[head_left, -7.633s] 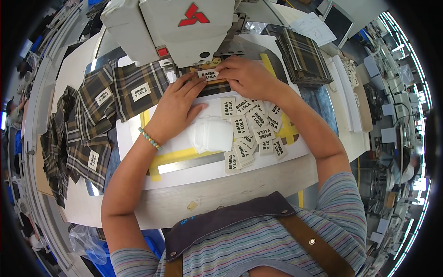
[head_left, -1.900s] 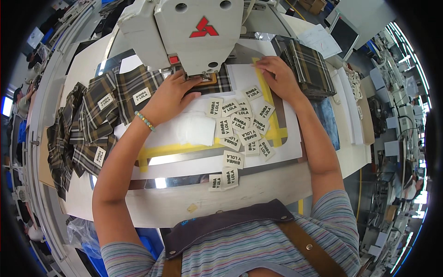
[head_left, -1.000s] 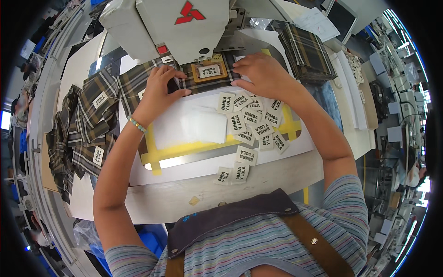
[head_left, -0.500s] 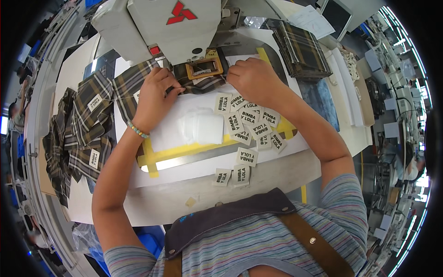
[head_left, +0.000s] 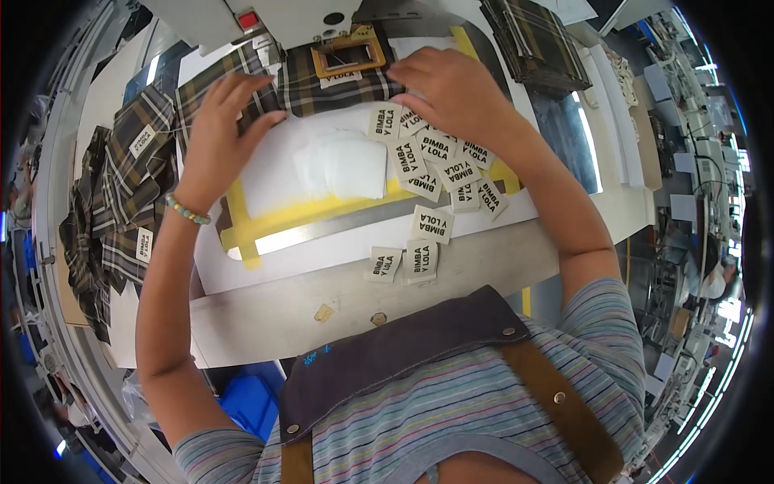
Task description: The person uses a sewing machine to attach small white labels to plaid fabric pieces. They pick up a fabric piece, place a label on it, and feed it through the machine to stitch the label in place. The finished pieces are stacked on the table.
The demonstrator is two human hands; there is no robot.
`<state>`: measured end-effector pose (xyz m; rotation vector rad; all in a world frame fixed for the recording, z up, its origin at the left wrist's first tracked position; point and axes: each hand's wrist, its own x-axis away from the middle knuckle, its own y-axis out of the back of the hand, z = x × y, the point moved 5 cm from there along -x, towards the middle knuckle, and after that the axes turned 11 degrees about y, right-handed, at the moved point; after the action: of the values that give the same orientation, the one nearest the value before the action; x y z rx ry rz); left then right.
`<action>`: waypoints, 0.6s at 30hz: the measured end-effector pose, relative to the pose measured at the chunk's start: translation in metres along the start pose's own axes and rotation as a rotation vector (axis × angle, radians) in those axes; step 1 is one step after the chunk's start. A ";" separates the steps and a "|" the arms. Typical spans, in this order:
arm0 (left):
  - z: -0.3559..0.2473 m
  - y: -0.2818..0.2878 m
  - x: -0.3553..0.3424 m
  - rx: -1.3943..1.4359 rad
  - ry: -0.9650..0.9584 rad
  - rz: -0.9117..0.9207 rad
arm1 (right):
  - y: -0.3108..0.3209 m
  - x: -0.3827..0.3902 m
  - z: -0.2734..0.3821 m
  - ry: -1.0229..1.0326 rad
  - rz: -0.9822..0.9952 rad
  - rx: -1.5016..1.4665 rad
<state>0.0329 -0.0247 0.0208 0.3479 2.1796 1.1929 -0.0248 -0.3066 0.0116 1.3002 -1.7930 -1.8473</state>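
A plaid fabric piece (head_left: 298,85) lies under the sewing machine head (head_left: 310,16). A yellow-orange rectangular frame (head_left: 375,48) sits on it, with a cream label (head_left: 339,80) showing at the frame's lower edge. My left hand (head_left: 218,141) is open at the fabric's left, fingers apart over another plaid piece (head_left: 246,60). My right hand (head_left: 455,97) is open, fingertips at the fabric's right edge, thumb apart. Several loose cream labels (head_left: 435,145) lie below it on white sheets (head_left: 298,226) with yellow tape (head_left: 282,208), beside a pale stack of thin squares (head_left: 347,161).
Rumpled plaid pieces with labels (head_left: 113,185) heap at the left. A stack of plaid pieces (head_left: 536,44) stands at the back right beside white boards (head_left: 617,121). A blue bin (head_left: 246,395) is below the table's front edge (head_left: 363,310). Other workstations and a person (head_left: 709,278) appear at the right.
The view has tilted, so the scene sits higher. My left fingers have spread and moved slightly off the central piece. My right fingers have loosened. The label has shifted to the frame's lower edge.
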 end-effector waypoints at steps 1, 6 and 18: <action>-0.007 -0.008 -0.005 -0.012 -0.005 0.012 | -0.006 0.001 -0.001 0.032 0.039 -0.009; 0.015 -0.034 -0.016 0.017 -0.078 0.028 | 0.002 -0.007 0.004 0.030 -0.002 -0.040; 0.067 0.041 0.053 -0.440 -0.030 -0.125 | 0.067 -0.011 0.020 0.069 -0.122 -0.498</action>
<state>0.0319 0.0688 0.0077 0.0412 1.8180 1.5350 -0.0590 -0.2996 0.0726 1.2721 -1.1310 -2.1013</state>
